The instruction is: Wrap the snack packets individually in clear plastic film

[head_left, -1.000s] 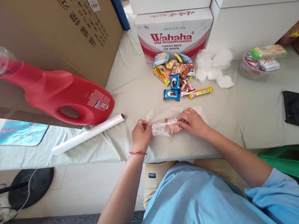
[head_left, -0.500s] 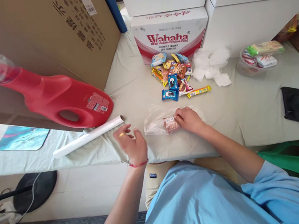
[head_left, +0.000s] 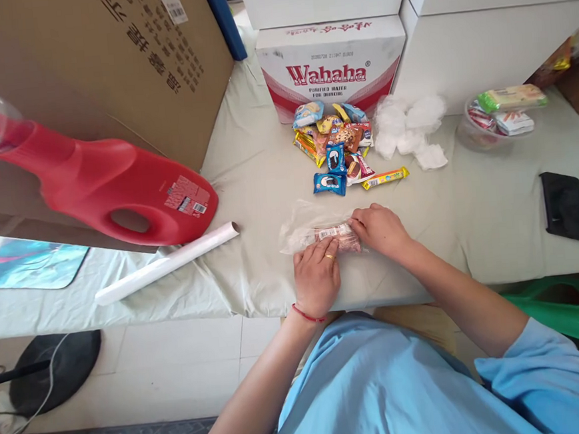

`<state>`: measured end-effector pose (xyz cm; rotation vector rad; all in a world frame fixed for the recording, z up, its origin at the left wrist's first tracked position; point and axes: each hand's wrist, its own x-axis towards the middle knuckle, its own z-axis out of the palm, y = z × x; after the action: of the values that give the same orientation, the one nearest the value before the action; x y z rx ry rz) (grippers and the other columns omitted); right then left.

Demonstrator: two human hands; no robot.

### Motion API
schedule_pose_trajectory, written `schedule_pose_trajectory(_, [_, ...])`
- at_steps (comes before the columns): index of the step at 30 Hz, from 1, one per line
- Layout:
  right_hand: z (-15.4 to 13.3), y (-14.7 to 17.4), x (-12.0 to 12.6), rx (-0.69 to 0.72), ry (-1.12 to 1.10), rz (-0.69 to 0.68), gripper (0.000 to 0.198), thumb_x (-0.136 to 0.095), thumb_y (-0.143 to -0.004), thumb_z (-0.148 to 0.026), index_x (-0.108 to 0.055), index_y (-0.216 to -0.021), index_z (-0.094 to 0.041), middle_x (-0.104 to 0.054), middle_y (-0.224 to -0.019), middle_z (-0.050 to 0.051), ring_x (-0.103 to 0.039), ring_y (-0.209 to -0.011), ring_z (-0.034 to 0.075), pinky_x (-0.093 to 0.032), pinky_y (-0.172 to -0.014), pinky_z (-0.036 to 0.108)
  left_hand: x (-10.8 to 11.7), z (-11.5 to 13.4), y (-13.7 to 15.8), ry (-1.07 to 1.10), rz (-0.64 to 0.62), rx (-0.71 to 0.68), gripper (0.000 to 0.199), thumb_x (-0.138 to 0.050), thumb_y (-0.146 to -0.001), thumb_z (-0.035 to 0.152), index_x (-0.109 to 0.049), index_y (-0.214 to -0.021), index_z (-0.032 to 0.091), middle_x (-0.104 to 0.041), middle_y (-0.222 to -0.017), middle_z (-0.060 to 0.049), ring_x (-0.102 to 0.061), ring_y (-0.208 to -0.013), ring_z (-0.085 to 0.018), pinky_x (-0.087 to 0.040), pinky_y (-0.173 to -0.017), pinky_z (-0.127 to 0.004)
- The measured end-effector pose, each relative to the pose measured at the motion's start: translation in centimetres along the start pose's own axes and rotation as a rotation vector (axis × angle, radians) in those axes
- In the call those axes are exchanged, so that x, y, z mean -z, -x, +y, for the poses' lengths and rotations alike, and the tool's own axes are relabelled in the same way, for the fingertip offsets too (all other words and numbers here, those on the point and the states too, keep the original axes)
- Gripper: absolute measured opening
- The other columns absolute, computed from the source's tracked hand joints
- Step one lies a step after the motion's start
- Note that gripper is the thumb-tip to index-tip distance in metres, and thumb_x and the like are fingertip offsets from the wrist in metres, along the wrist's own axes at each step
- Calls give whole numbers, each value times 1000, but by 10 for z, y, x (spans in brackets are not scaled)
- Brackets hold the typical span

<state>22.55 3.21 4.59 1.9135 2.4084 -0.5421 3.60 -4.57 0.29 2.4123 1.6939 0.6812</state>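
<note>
A reddish-brown snack packet (head_left: 347, 238) with a white barcode label lies near the table's front edge. Clear plastic film or a bag (head_left: 296, 226) spreads around it; whether the packet is inside or on top I cannot tell. My left hand (head_left: 318, 275), with a gold ring and a red wrist cord, presses closed fingers over the packet's left part. At the packet's right end, my right hand (head_left: 381, 231) grips with thumb and fingers together. Behind the hands is a pile of wrapped snacks (head_left: 335, 158), with a yellow stick packet (head_left: 385, 178) at its front.
A Wahaha carton (head_left: 332, 66) stands behind the pile, with crumpled white plastic bags (head_left: 408, 131) beside it. To the right are a snack-filled tub (head_left: 491, 135) and a black phone (head_left: 566, 206). A white roll (head_left: 167, 263), red bottle (head_left: 131, 189) and cardboard box (head_left: 161, 120) occupy the left.
My left hand has moved right from beside the white roll onto the packet, its fingers closing over it. My right hand stays at the packet's right end, shifted slightly.
</note>
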Motion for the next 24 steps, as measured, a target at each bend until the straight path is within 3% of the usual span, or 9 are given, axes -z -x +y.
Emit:
schedule_pose_trajectory(3, [14, -9, 3, 6, -28, 121, 34, -48, -107, -34, -77, -107, -16, -72, -104, 18, -58, -107, 34, -44, -88, 41, 0, -3, 1, 36, -28, -3, 39, -52, -97, 13, -71, -130, 24, -75, -135, -7, -67, -123, -26, -44, -96, -43])
schedule_pose_trajectory(5, [19, -21, 3, 91, -99, 232, 35, -58, -103, -40, -75, -121, -15, -70, -118, 19, -55, -113, 36, -44, -98, 46, 0, -2, 1, 56, -30, 0, 42, -52, -95, 12, -71, -130, 25, -75, -136, -7, -65, -130, -27, -43, -102, -44])
schedule_pose_trajectory(7, [20, -38, 2, 188, -155, 253, 53, -70, -96, -46, -67, -139, -16, -67, -130, 18, -53, -122, 36, -42, -106, 48, -2, -1, -1, 71, -31, 0, 44, -51, -93, 9, -71, -129, 25, -73, -140, -8, -62, -135, -26, -43, -106, -44])
schedule_pose_trajectory(9, [17, -57, 3, 225, -166, 146, 68, -79, -88, -47, -62, -146, -16, -70, -127, 16, -54, -123, 35, -43, -105, 45, -4, -1, -3, 74, -44, -10, 44, -50, -92, 8, -70, -128, 23, -71, -143, -9, -61, -137, -26, -42, -109, -44])
schedule_pose_trajectory(10, [15, -65, 4, 224, -162, 69, 66, -81, -86, -44, -65, -143, -15, -73, -118, 14, -57, -118, 34, -45, -101, 41, -5, -2, -4, 71, -55, -17, 43, -50, -92, 7, -70, -127, 22, -70, -144, -10, -61, -137, -25, -42, -109, -44])
schedule_pose_trajectory(13, [6, -78, 12, 249, -174, -93, 29, -71, -93, -28, -78, -118, -14, -75, -95, 8, -65, -98, 25, -45, -87, 32, -5, -3, -5, 57, -87, -35, 40, -51, -93, 8, -69, -127, 21, -69, -145, -10, -62, -137, -25, -42, -110, -45])
schedule_pose_trajectory(15, [1, -74, 21, 311, -202, -51, 23, -61, -98, -23, -80, -109, -14, -75, -97, 9, -66, -94, 23, -43, -84, 30, -4, -4, -5, 57, -98, -46, 40, -51, -94, 9, -68, -128, 21, -70, -145, -9, -62, -137, -25, -42, -110, -46])
schedule_pose_trajectory(18, [-5, -50, 30, 427, -159, 66, 29, -55, -102, -22, -79, -116, -15, -73, -102, 12, -64, -96, 23, -42, -84, 30, -3, -5, -5, 65, -92, -61, 39, -51, -95, 9, -69, -127, 22, -71, -144, -9, -62, -137, -25, -43, -109, -47])
schedule_pose_trajectory(24, [-5, 4, -1, 645, 49, -49, 41, -50, -106, -22, -68, -143, -27, -70, -103, 10, -55, -95, 23, -41, -78, 30, 0, -18, -4, 125, -105, -25, 34, -50, -93, 9, -76, -111, 24, -80, -121, -7, -66, -131, -27, -41, -117, -51])
